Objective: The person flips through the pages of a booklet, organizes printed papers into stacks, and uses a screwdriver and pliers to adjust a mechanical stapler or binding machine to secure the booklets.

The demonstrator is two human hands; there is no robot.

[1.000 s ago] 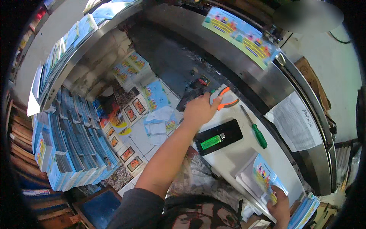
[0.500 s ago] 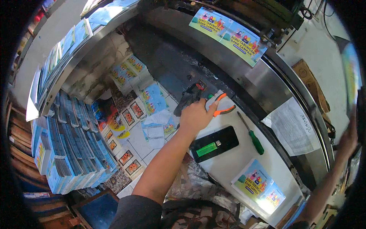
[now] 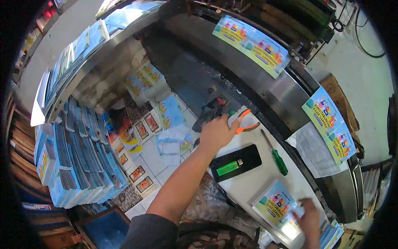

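My left hand (image 3: 217, 132) rests at the far left edge of the white board (image 3: 232, 184), thumb apart from the fingers. Beside its thumb lie pliers with orange handles (image 3: 248, 128), and a crumpled black plastic bag (image 3: 210, 111) is just beyond. My right hand (image 3: 309, 222), slightly blurred, hovers with spread fingers at the right side of a printed blue-and-yellow cover sheet (image 3: 269, 203) on the board. Between the hands are a black phone (image 3: 251, 157) with a green lighter (image 3: 229, 167) on top and a green-handled screwdriver (image 3: 280, 162).
One cover sheet (image 3: 329, 124) lies over a white paper (image 3: 313, 151) on the metal ledge; another cover sheet (image 3: 251, 43) lies farther up. Strapped bundles of blue booklets (image 3: 83, 162) stand at left, below a metal shelf holding sheets (image 3: 87, 39).
My right hand has come from the far right, where a sheet was lifted, down to the board. A cover sheet now lies over the white paper on the ledge. My left hand stays in place.
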